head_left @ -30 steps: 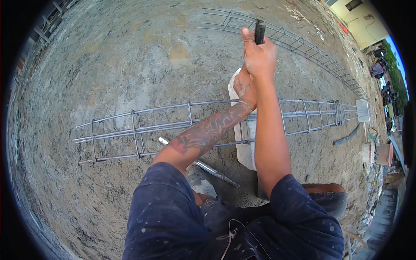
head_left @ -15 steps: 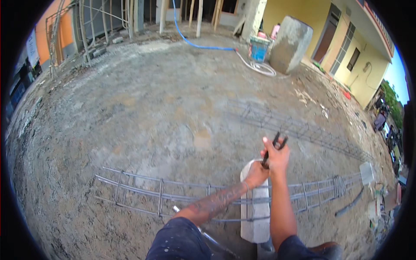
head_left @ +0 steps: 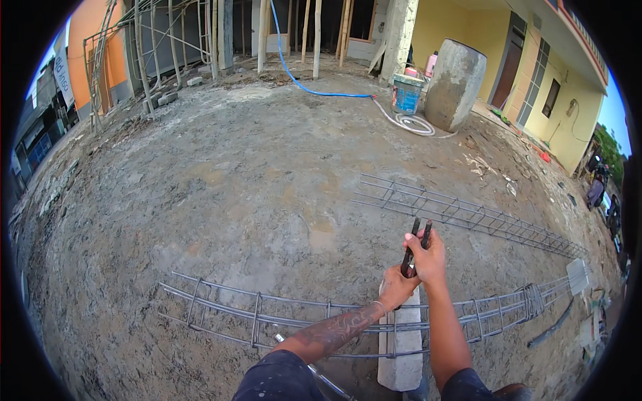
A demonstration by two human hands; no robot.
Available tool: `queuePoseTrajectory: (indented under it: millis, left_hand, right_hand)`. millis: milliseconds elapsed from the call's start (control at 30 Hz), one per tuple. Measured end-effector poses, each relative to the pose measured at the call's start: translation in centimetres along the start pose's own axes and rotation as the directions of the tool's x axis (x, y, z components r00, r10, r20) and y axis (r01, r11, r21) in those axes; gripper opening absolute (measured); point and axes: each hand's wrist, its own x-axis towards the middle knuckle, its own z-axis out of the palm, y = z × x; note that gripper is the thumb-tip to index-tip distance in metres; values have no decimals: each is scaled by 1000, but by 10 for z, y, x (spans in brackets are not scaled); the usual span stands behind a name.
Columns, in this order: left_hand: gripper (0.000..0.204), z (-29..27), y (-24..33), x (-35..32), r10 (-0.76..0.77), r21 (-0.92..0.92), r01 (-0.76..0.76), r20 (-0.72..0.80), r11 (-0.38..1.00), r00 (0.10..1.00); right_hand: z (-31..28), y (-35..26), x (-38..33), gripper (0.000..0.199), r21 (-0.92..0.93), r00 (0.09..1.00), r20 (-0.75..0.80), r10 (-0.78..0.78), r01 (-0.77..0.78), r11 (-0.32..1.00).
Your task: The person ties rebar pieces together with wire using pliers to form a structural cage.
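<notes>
Both my hands are together over a pale concrete block (head_left: 401, 367). My right hand (head_left: 429, 259) is closed around the dark handles of a pair of pliers (head_left: 409, 257), whose two ends point up and away from me. Just below it, my left hand (head_left: 398, 287) is closed at the lower end of the same pliers; its grip hides the jaws. Under my forearms a long rebar cage (head_left: 256, 321) lies crosswise over the block, with square stirrups along it and several bunched towards its right end. A shiny metal pipe (head_left: 329, 382) lies beside my left sleeve.
A second rebar cage (head_left: 457, 210) rests on the muddy ground ahead to the right. A pale flat piece (head_left: 578, 276) is at the near cage's right end. Farther off are a blue hose (head_left: 334, 94), a bucket (head_left: 406, 95), a grey barrel (head_left: 456, 83) and wooden props (head_left: 317, 40).
The pliers have turned more upright, and my right hand has come slightly lower with them. Both hands keep their grip. The whole view has shifted a little, with the scene lower in it.
</notes>
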Motion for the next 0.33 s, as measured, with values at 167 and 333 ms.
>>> queuePoseTrajectory:
  millis: [167,333]
  left_hand:
    - [28,11,0,-15,368,429,-181,-408,885,835]
    - [20,-13,8,7,158,243,-152,-3,958,987]
  right_hand:
    - [21,-36,-9,36,-58,962,-73,261,-266,962]
    - [-21,-4,16,31,512,687,724,-72,-463,724]
